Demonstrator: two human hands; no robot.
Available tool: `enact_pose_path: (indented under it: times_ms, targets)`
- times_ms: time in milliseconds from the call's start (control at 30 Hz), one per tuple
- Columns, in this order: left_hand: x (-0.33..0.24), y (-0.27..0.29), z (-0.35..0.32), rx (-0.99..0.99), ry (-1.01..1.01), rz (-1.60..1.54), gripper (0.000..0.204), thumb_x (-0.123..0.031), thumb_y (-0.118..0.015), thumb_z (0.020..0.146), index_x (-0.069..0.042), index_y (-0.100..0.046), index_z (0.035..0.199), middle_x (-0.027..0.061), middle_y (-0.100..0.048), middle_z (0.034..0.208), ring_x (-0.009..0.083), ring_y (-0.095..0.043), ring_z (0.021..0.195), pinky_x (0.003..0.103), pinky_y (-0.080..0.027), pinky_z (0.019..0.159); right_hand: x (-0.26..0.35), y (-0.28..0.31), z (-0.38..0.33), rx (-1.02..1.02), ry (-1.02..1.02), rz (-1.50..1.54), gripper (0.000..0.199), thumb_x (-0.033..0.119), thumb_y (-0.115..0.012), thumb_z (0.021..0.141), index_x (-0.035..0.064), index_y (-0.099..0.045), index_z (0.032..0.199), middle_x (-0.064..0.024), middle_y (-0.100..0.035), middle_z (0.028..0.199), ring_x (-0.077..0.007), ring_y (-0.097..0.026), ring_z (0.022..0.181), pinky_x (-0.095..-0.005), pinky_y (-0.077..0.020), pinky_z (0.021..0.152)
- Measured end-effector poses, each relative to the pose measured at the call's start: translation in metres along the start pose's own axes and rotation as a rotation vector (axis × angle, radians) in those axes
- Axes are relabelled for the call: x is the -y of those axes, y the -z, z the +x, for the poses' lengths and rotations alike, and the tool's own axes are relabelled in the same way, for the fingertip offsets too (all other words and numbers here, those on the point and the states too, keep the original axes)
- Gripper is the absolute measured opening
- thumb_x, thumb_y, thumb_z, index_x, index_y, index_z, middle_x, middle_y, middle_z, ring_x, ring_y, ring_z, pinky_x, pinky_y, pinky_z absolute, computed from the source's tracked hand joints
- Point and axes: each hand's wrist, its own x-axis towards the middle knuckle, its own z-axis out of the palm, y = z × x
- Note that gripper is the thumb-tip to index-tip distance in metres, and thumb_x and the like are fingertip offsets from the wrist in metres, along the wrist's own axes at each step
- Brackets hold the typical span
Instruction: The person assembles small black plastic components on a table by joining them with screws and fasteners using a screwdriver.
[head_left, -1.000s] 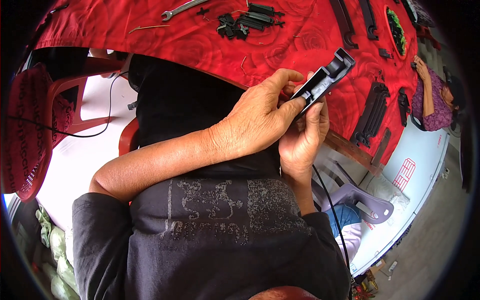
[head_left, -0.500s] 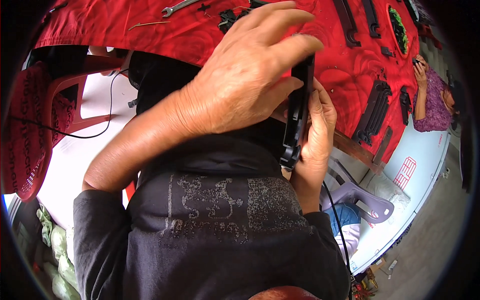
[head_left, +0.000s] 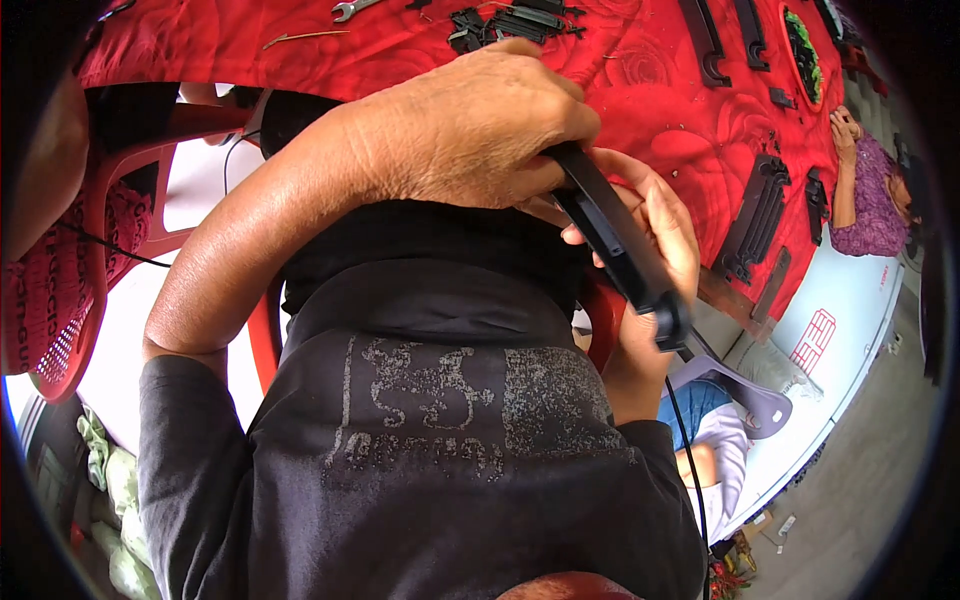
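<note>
A long, narrow black plastic part (head_left: 615, 235) with a hollow, slotted face and a rounded lower end is held slantwise over my lap. My left hand (head_left: 480, 130) reaches across from the left, its fingers closed at the upper end of the part; the fingertips are partly hidden. My right hand (head_left: 665, 225) wraps the part from behind and from the right, with the fingers curled round its back. Beyond my left hand, a pile of small black plastic pieces (head_left: 515, 22) lies on the red cloth-covered table (head_left: 660, 125).
More long black parts (head_left: 755, 220) lie on the table at right, near a green-rimmed container (head_left: 803, 55). A wrench (head_left: 355, 8) rests at the far edge. A person in purple (head_left: 870, 205) sits at right; another person's arm (head_left: 45, 170) shows at left, beside a red chair (head_left: 90, 340).
My left hand has come down from above the part and closed on its upper end. The part has tilted, its lower end swinging to the right.
</note>
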Motion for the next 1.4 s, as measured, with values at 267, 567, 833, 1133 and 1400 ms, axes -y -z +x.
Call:
enact_pose_path:
  times_ms: [267,567,833,1133,1400]
  targets:
    - [-0.018,-0.014,-0.014,0.010,0.252,-0.493,0.019,-0.011,-0.063,0.091,0.002,-0.063,0.103,0.0196,-0.066,0.079,0.0343,-0.067,0.073,0.039,-0.050,0.064,-0.037,0.041,0.009,0.271,-0.044,0.519,0.068,0.035,-0.046,0.101,-0.0179,-0.032,0.141,-0.0371,-0.061,0.114,-0.0435,-0.070,0.093,-0.0368,-0.0622,0.070]
    - [-0.036,-0.042,-0.017,-0.082,0.299,-0.713,0.023,-0.012,-0.059,0.098,0.003,-0.059,0.115,0.0122,-0.061,0.072,0.0178,-0.061,0.064,0.033,-0.049,0.061,-0.034,0.026,0.014,0.011,0.534,0.000,0.090,0.047,-0.076,0.082,-0.0139,-0.042,0.138,-0.0226,-0.060,0.120,-0.0343,-0.059,0.114,-0.0443,-0.0442,0.102]
    - [-0.047,-0.048,-0.017,-0.126,0.324,-0.883,0.033,-0.023,-0.058,0.101,0.002,-0.057,0.123,0.0076,-0.061,0.076,0.0117,-0.059,0.067,0.028,-0.051,0.062,-0.043,0.021,0.015,0.008,0.633,0.132,0.065,0.043,-0.071,0.089,-0.0051,-0.052,0.127,-0.0237,-0.066,0.107,-0.0408,-0.064,0.108,-0.0569,-0.0460,0.101]
    - [-0.056,-0.056,-0.014,-0.121,0.312,-1.055,0.032,-0.024,-0.059,0.101,0.002,-0.057,0.119,0.0045,-0.062,0.082,0.0095,-0.059,0.069,0.026,-0.051,0.063,-0.044,0.019,0.010,0.056,0.615,0.210,0.060,0.044,-0.075,0.084,-0.0041,-0.058,0.116,-0.0229,-0.070,0.100,-0.0406,-0.066,0.106,-0.0536,-0.0543,0.092]
    - [-0.062,-0.053,-0.014,-0.049,0.374,-1.249,0.021,-0.015,-0.056,0.102,0.001,-0.052,0.114,0.0049,-0.062,0.083,0.0091,-0.060,0.068,0.024,-0.049,0.062,-0.047,0.015,0.007,0.112,0.541,0.323,0.057,0.042,-0.074,0.086,-0.0047,-0.059,0.114,-0.0247,-0.070,0.102,-0.0409,-0.065,0.109,-0.0520,-0.0560,0.090]
